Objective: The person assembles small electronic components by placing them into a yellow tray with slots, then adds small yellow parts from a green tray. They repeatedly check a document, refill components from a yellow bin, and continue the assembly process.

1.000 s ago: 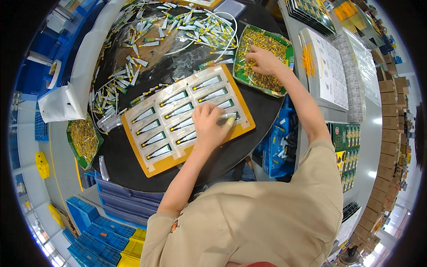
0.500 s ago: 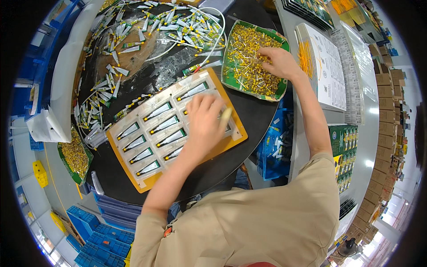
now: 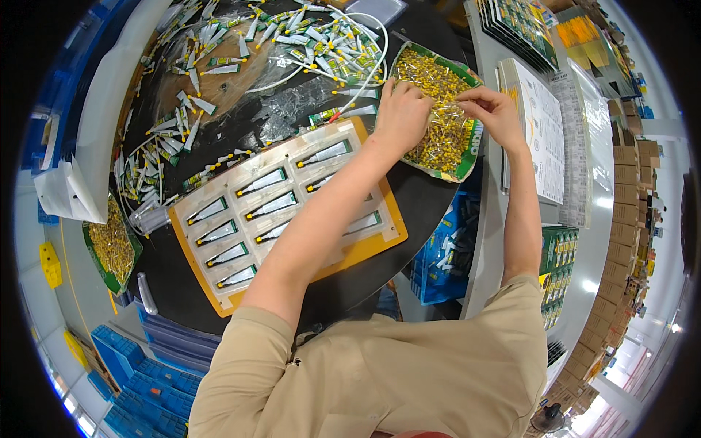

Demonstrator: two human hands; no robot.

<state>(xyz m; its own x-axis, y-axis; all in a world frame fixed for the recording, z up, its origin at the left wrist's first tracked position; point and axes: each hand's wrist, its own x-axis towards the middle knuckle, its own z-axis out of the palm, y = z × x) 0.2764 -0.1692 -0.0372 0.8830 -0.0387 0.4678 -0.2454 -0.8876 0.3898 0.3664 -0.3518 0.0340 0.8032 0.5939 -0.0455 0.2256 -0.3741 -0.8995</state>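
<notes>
A green-edged tray [image 3: 473, 150] holds a heap of small yellow caps with thin pale pins [image 3: 438, 142]. My left hand [image 3: 403, 117] reaches across to the heap's left side, fingers curled down; the fingertips are partly hidden. Over the tray's right side, my right hand [image 3: 496, 117] has thumb and forefinger pinched together. Whatever sits in that pinch is too small to make out. Beneath my left forearm lies a white slotted board on an orange base [image 3: 396, 208]. Silver tubes with yellow tips and green ends [image 3: 261, 181] rest in its slots, some hidden by the arm.
Loose tubes [image 3: 321, 47] lie piled at the back of the black round table, with a white cable [image 3: 385, 44] looped round them. A second cap tray [image 3: 113, 248] is at far left. Right of me is a grey bench with a stack of printed sheets [image 3: 540, 131].
My left hand has moved from above the slotted board to the cap tray, right and away from me. My right hand has shifted right, to the tray's right side, and is pinched.
</notes>
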